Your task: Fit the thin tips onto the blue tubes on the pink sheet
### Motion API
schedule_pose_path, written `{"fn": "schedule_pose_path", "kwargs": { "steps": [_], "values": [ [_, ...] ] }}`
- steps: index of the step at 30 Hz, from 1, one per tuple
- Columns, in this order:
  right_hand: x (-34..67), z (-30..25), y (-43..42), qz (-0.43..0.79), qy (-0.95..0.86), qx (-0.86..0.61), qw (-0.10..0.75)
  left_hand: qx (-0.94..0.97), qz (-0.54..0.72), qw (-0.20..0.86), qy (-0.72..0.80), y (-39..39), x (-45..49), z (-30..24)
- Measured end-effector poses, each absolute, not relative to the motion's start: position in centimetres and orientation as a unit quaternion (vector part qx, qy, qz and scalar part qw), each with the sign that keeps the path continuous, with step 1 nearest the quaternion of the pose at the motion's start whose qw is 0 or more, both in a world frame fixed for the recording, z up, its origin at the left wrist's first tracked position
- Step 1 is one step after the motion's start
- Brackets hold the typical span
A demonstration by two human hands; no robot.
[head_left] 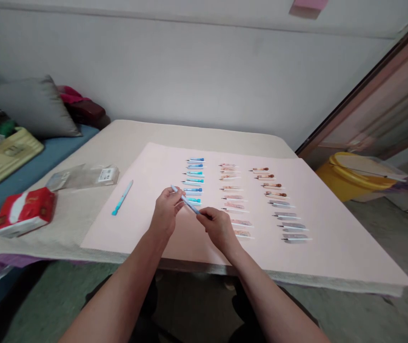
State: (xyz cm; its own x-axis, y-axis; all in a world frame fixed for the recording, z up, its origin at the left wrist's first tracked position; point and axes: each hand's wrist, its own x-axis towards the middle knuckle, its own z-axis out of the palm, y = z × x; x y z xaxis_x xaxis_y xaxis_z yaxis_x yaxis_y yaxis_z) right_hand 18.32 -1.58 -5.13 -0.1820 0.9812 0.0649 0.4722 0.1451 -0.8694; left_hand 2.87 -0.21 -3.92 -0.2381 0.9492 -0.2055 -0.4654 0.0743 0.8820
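While the left hand (165, 209) pinches what looks like a pale blue pen (190, 205) over the pink sheet (332, 233), the right hand (220, 226) grips its nearer end; a turquoise pen (123, 197) lies near the sheet's left edge.

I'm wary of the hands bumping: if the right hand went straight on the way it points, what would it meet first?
The right hand would likely meet the left hand first, farther along the held pen; depth is unclear.
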Motion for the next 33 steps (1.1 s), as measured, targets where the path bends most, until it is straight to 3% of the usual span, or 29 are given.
{"fn": "schedule_pose_path", "kwargs": {
  "steps": [16, 22, 28, 33],
  "values": [
    [18.17, -5.13, -1.74, 0.372, -0.681, -0.534, 0.337, 0.25, 0.634, 0.531, 0.504, 0.07, 2.6, -4.05],
    [18.21, -4.8, -1.77, 0.397, -0.661, -0.537, 0.344, 0.259, 0.639, 0.573, 0.443, 0.05, 2.51, -3.59],
    [18.11, -5.05, -1.73, 0.376, -0.675, -0.533, 0.344, 0.259, 0.621, 0.537, 0.508, 0.11, 2.73, -4.11],
    [18.19, -5.05, -1.72, 0.383, -0.67, -0.534, 0.344, 0.264, 0.638, 0.567, 0.449, 0.07, 2.61, -3.82]
  ]
}}
